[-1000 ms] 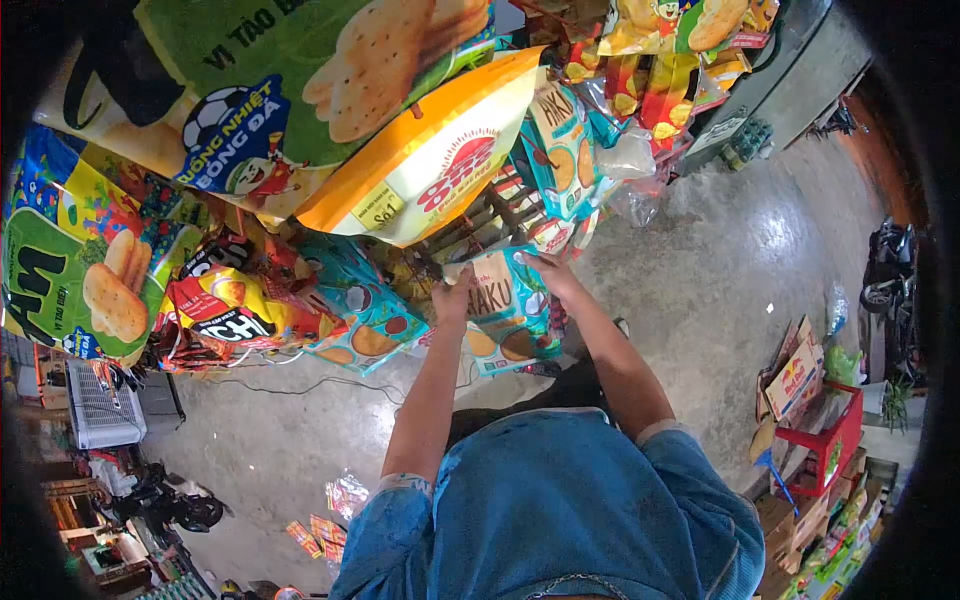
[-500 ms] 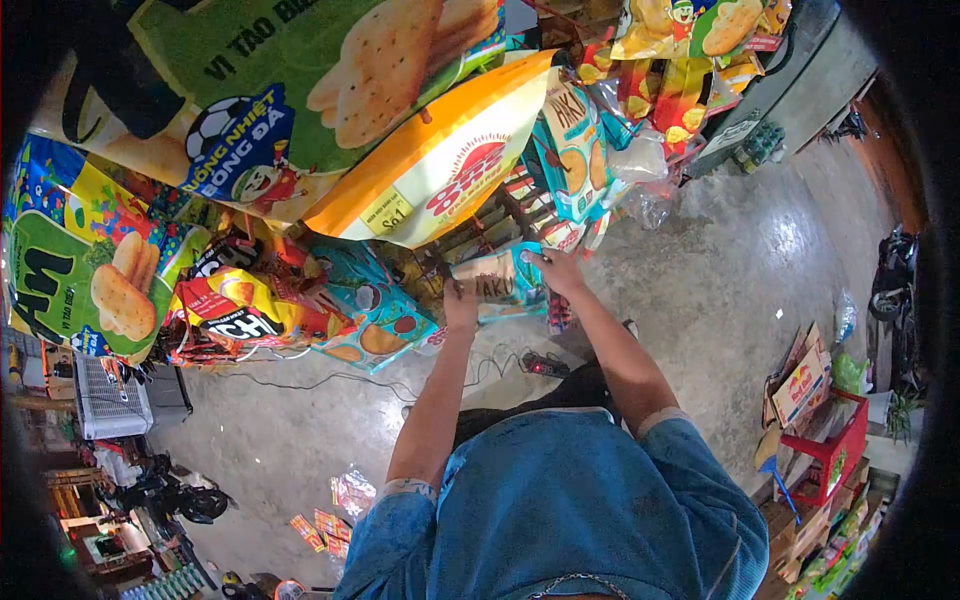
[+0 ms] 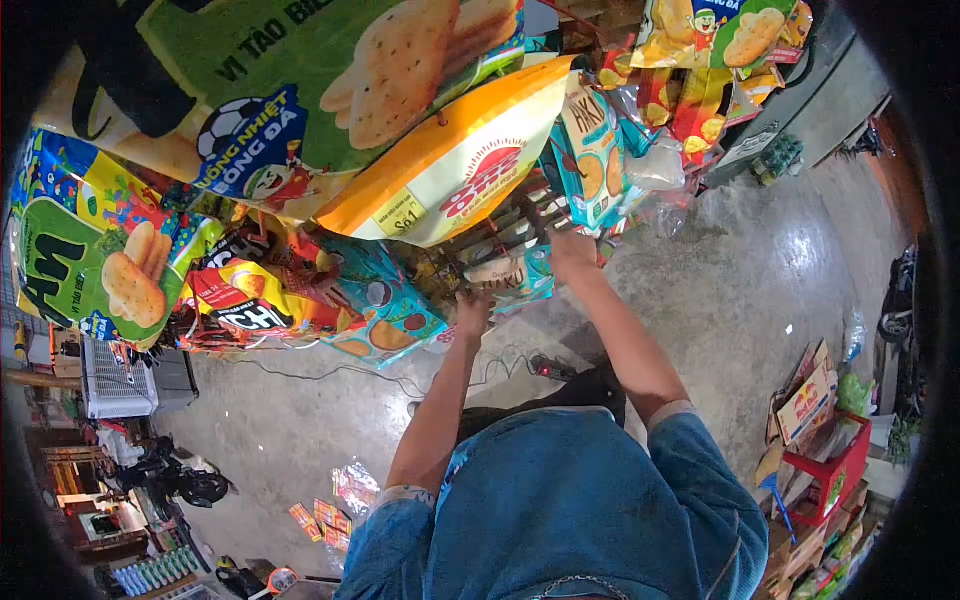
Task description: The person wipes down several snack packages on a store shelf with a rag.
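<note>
A teal and cream snack bag (image 3: 510, 275) with dark lettering hangs low in front of me, by the rack. My left hand (image 3: 473, 312) is closed on its left edge. Just above the bag's right end is my right hand (image 3: 573, 254), raised against the rack (image 3: 510, 225); its fingertips are hidden among the packets. Close above that hand hangs another teal biscuit bag (image 3: 590, 165). A yellow and white bag (image 3: 460, 160) bulges out over the rack to the upper left.
Large green biscuit bags (image 3: 400, 75) crowd the upper left, with red and yellow packets (image 3: 250, 300) below. A black cable (image 3: 330, 370) and a small dark device (image 3: 550, 368) lie on the concrete floor. At right stand a red plastic stool (image 3: 835, 470) and cardboard (image 3: 808, 400).
My right hand has let go of the teal bag's right corner and moved up to the rack. My left hand keeps hold of the bag. The view has shifted slightly.
</note>
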`<state>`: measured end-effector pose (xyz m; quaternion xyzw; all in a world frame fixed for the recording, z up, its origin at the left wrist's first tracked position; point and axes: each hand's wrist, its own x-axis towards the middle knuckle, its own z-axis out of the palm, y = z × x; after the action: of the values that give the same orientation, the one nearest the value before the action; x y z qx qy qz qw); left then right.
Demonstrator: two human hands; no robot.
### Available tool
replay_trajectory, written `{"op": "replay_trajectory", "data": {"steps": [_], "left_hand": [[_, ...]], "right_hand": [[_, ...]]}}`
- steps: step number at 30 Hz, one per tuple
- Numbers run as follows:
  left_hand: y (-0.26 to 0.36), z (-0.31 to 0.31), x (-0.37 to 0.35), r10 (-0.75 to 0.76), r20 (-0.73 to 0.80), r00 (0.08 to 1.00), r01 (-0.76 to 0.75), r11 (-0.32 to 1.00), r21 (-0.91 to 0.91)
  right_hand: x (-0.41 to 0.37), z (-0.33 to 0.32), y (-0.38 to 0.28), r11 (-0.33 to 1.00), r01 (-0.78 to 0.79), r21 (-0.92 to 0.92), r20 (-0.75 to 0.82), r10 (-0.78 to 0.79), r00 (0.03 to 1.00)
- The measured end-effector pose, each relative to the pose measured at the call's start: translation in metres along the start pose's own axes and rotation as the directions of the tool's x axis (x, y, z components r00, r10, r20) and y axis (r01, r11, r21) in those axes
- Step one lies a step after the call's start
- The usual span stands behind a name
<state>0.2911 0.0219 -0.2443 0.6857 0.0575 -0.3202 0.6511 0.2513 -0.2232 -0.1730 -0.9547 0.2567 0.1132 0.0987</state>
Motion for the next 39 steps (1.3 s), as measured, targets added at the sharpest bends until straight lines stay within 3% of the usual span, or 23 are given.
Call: {"op": "replay_trajectory", "data": {"steps": [2, 3, 5, 8, 9, 11, 14, 18, 20, 22, 23, 26, 34, 36, 39], "left_hand": [[-0.004, 0.003, 0.002, 0.005, 0.003, 1.000, -0.005, 1.000, 0.021], [-0.008, 0.005, 0.006, 0.009, -0.003, 1.000, -0.009, 0.999, 0.035], [-0.023, 0.005, 0.017, 0.017, -0.016, 1.000, -0.016, 0.998, 0.066], [-0.030, 0.005, 0.025, 0.065, 0.069, 0.995, -0.070, 0.995, 0.074], [-0.013, 0.012, 0.015, 0.072, 0.011, 0.997, -0.073, 0.996, 0.046], [-0.013, 0.014, 0.001, 0.073, -0.058, 0.996, -0.073, 0.997, 0.005], [-0.006, 0.003, 0.013, 0.109, 0.032, 0.994, -0.112, 0.987, 0.113], [-0.036, -0.006, 0.021, 0.260, 0.044, 0.965, -0.264, 0.954, 0.141], [-0.024, -0.005, 0.006, 0.264, 0.058, 0.963, -0.269, 0.955, 0.122], [0.022, 0.002, -0.035, 0.170, -0.041, 0.985, -0.172, 0.983, -0.060], [0.010, -0.009, -0.027, 0.113, 0.041, 0.993, -0.114, 0.993, 0.016], [0.005, -0.021, -0.034, 0.145, 0.115, 0.983, -0.149, 0.989, 0.022], [0.015, -0.012, -0.051, 0.049, 0.107, 0.993, -0.042, 0.997, -0.067], [0.019, -0.010, -0.052, -0.019, 0.142, 0.990, 0.021, 1.000, -0.013], [0.024, -0.012, -0.061, 0.002, 0.173, 0.985, -0.005, 1.000, 0.019]], "right_hand": [[-0.011, -0.017, -0.003, 0.979, 0.201, 0.038, -0.017, -0.201, 0.979], [-0.013, -0.022, -0.005, 0.979, 0.200, 0.038, -0.019, -0.199, 0.980], [-0.016, -0.027, -0.008, 0.933, 0.334, 0.132, 0.036, -0.341, 0.939], [-0.004, -0.014, -0.017, 0.947, 0.317, 0.050, 0.034, -0.319, 0.947], [0.001, -0.019, -0.022, 0.946, 0.321, 0.049, 0.036, -0.323, 0.946], [0.008, -0.039, -0.035, 0.956, 0.294, -0.017, 0.182, -0.286, 0.941], [0.046, -0.021, -0.054, 0.930, 0.355, -0.098, 0.147, -0.339, 0.929], [0.098, -0.017, -0.073, 0.764, 0.575, -0.293, 0.307, -0.495, 0.813], [0.120, -0.018, -0.082, 0.761, 0.552, -0.341, 0.277, -0.480, 0.832], [0.139, -0.015, -0.087, 0.791, 0.497, -0.356, 0.212, -0.450, 0.867], [0.147, -0.013, -0.088, 0.807, 0.472, -0.355, 0.185, -0.434, 0.882], [0.159, -0.010, -0.083, 0.841, 0.418, -0.343, 0.133, -0.397, 0.908], [0.166, -0.002, -0.080, 0.877, 0.371, -0.306, 0.067, -0.369, 0.927], [0.165, 0.001, -0.081, 0.881, 0.366, -0.300, 0.061, -0.365, 0.929], [0.167, 0.003, -0.085, 0.883, 0.356, -0.306, 0.046, -0.360, 0.932]]}}
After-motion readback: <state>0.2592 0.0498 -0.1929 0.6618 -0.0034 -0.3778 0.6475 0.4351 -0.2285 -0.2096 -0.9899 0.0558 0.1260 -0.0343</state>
